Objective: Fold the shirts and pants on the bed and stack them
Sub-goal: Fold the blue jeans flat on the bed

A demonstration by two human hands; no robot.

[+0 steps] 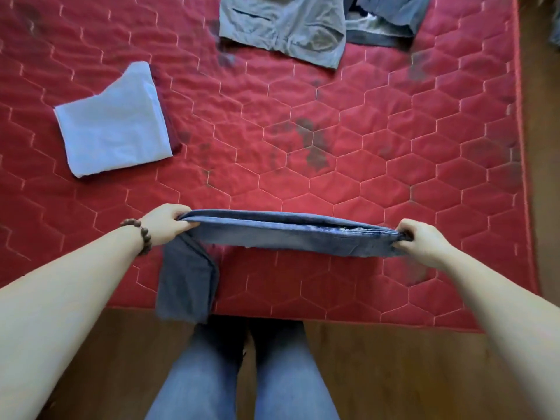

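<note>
bottom centre: legs in blue jeans (242,374) on a wooden floor (394,374). lower middle: folded denim pants (291,234) stretched level just above the near edge of the red quilted bed (333,165), one loose end drooping at lower left past the mattress edge. left hand (166,221), beaded bracelet (142,234) on the wrist, clenched on the left end of the pants; right hand (421,241) clenched on the right end. left of centre: folded white shirt (116,122) lying on a dark red garment (171,116). top centre: grey pants (281,25) spread flat, touching a dark heap of clothes (391,16) at upper right.
</note>
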